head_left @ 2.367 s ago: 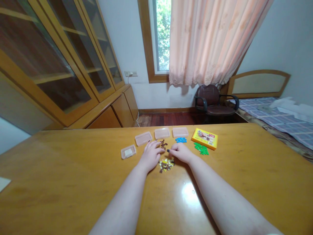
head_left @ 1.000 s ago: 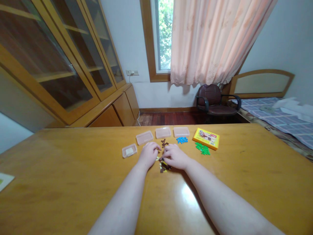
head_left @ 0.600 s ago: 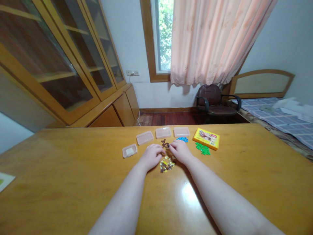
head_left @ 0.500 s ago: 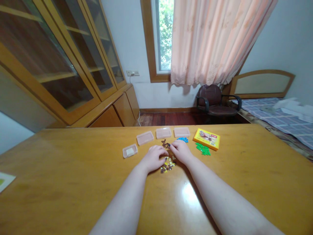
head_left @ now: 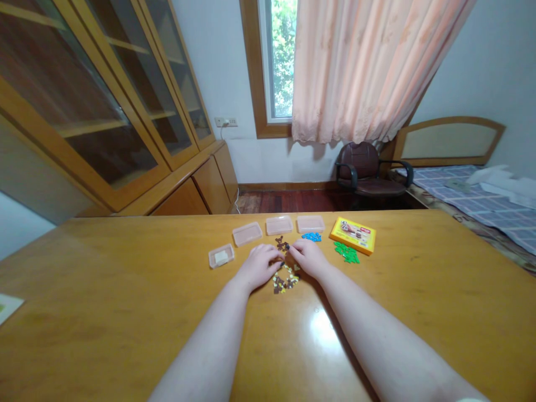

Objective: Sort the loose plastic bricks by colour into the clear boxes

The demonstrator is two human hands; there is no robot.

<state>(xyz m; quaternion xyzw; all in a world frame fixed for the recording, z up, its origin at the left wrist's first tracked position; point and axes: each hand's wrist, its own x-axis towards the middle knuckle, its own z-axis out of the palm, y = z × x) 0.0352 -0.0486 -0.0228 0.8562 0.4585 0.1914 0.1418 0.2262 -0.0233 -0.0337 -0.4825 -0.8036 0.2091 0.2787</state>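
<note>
On the table lies a loose pile of small brown, yellow and cream pieces (head_left: pixel 287 283). My left hand (head_left: pixel 259 268) is at its upper left edge, fingers curled and thumb drawn in; whatever may be between them is too small to make out. Opposite it, my right hand (head_left: pixel 310 259) has its fingertips pinched beside a small group of brown pieces (head_left: pixel 280 241). Something dark shows at those fingertips, but I cannot tell if it is a piece. A pile of blue pieces (head_left: pixel 311 237) lies just beyond my right hand, and green pieces (head_left: pixel 347 252) lie to its right.
Several clear plastic boxes stand in an arc at the back, among them a box with something white inside (head_left: pixel 221 257) and a box near the middle (head_left: pixel 279 225). A yellow package (head_left: pixel 353 235) lies at the right. Behind the table (head_left: pixel 125 312) stands an office chair (head_left: pixel 362 170).
My left hand has drawn a little forward off the mixed pile, so more of its pieces show. My right hand stays close to the brown pieces.
</note>
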